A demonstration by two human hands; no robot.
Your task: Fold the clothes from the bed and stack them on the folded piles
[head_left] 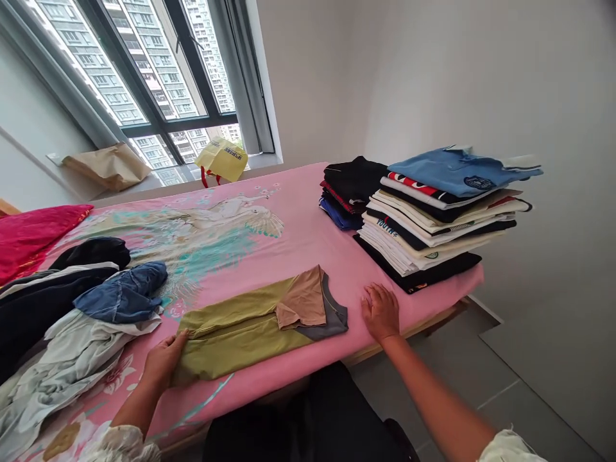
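An olive T-shirt (240, 340) with a brown sleeve and grey collar lies partly folded, long and narrow, near the bed's front edge. At its left end my left hand (166, 356) pinches the hem between thumb and fingers. Just beyond the collar end, my right hand (382, 311) rests on the pink sheet with its fingers spread, holding nothing. Behind that hand stands a tall stack of folded shirts (433, 224), topped by a blue polo shirt (462, 170).
A smaller pile of dark folded clothes (353, 183) sits beside the tall stack. Loose, crumpled clothes (86, 340) lie at the left, near a red cushion (33, 240). On the window ledge are a brown paper bag (108, 167) and a yellow bag (222, 159).
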